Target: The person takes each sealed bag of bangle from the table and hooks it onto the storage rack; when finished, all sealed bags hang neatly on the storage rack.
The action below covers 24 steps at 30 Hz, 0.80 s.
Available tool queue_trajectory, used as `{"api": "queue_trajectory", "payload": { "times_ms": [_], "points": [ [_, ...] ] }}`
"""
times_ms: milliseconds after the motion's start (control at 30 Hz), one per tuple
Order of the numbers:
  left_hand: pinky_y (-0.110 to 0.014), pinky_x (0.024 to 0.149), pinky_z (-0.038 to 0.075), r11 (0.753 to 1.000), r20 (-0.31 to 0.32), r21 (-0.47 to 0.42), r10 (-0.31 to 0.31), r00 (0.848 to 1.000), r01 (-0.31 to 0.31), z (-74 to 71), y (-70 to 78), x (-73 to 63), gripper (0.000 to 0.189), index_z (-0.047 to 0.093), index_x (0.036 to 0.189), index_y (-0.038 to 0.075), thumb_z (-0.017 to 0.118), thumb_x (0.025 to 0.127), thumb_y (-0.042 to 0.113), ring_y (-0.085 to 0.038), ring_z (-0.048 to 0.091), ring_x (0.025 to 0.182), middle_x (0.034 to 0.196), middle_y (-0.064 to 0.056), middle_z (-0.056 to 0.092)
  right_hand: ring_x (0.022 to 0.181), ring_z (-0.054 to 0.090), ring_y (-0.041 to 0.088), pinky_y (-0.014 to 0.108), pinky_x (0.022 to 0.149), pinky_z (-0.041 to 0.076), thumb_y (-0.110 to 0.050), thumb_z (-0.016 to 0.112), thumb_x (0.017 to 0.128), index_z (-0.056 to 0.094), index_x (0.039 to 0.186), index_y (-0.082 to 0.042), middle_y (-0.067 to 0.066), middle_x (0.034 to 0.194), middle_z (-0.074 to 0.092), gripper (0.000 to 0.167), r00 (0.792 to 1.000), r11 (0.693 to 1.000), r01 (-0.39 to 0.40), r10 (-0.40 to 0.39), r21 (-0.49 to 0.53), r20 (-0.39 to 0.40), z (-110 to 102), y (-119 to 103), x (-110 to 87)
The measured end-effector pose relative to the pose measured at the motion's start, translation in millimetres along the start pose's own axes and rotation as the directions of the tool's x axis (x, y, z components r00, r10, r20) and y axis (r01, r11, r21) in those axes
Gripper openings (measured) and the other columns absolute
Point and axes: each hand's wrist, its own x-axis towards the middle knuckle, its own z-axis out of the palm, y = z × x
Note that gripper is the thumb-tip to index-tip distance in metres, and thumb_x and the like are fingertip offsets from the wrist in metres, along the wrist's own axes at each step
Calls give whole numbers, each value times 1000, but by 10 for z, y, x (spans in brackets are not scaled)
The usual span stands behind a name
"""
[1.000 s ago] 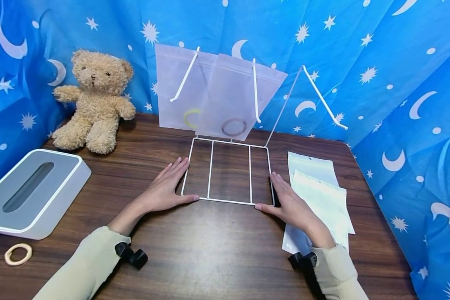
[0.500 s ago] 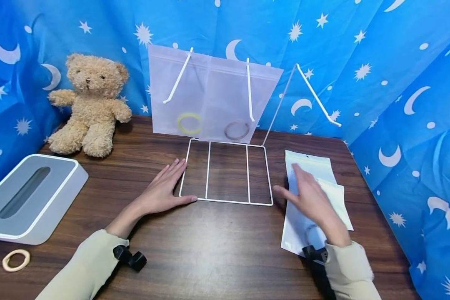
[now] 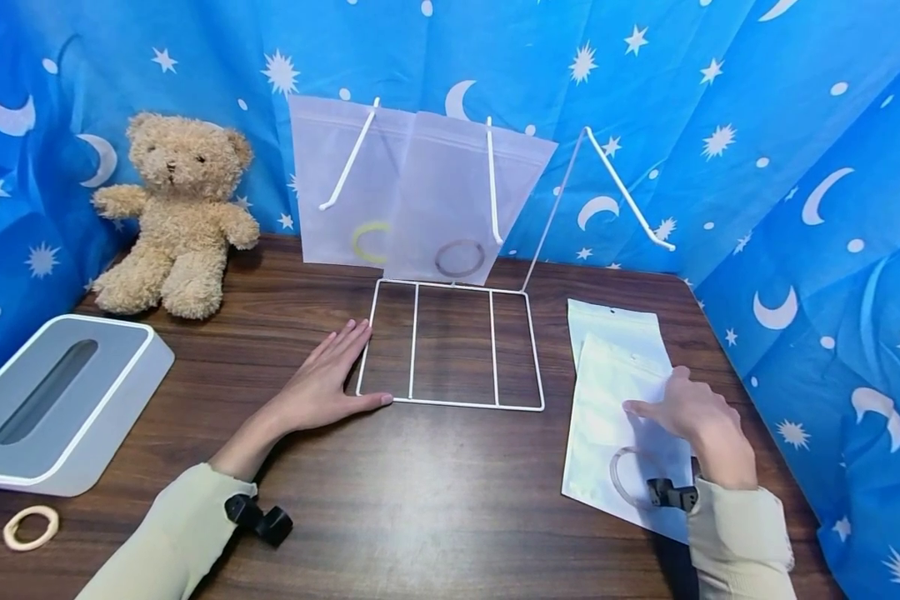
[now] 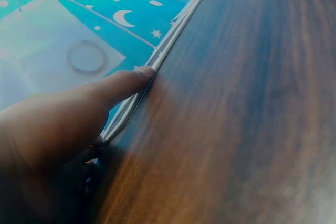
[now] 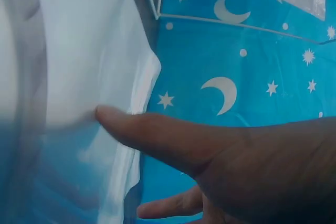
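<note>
My left hand rests on the left front corner of a white wire display rack, fingers spread along its side and thumb on the front bar. In the left wrist view the thumb presses that bar. At the right, my right hand is at the right edge of a white pouch with a ring showing through it. Its thumb lies over the pouch while the other fingers point past the edge. Another white pouch lies partly beneath. Two frosted pouches with rings hang on the rack's hooks.
A teddy bear sits at the back left. Nearer are a grey-topped tissue box and a pale wooden ring. The third rack hook carries nothing. A blue star-patterned curtain borders the table.
My right hand has left the rack's right front corner and moved right, across the white pouches to their right edge. The left hand stays on the rack; the hanging pouches sway slightly.
</note>
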Motion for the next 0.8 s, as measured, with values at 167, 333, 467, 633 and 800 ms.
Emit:
{"api": "queue_trajectory", "payload": {
  "times_ms": [167,333,467,633,800],
  "points": [
    [-45,118,8,1000,-3,2,4,1000,-4,0,-10,3,109,19,154,-2,64,83,67,-30,10,148,160,-16,18,106,43,60,69,86,41,-61,67,83,14,136,25,49,119,36,114,999,1000,-29,29,9,-23,1,24,19],
    [-45,118,7,1000,2,0,5,1000,-5,9,-17,-1,109,19,154,-1,61,83,69,-30,10,148,160,-16,18,112,32,65,72,91,36,-58,72,80,13,136,25,52,123,26,116,997,999,-26,27,20,-76,32,16,23],
    [-45,118,7,1000,-1,4,4,1000,-4,12,-15,-1,111,19,155,-1,61,81,71,-29,10,148,161,-15,17,108,33,64,72,90,36,-54,75,79,11,136,25,52,121,24,117,993,998,-44,48,42,-109,49,-19,20],
    [-45,118,8,1000,1,3,1,1000,-1,12,-18,-6,110,19,155,0,61,82,71,-29,10,148,161,-15,17,93,40,56,66,79,44,-22,77,85,21,132,17,45,117,24,83,973,981,13,32,191,-228,52,-57,30],
    [-45,118,8,1000,2,3,3,1000,-3,3,-8,-10,109,19,155,-1,62,82,69,-29,10,148,161,-15,17,93,44,48,54,70,43,-2,71,86,51,111,3,35,111,46,33,919,947,227,-132,226,-370,8,-42,29]
  ]
}}
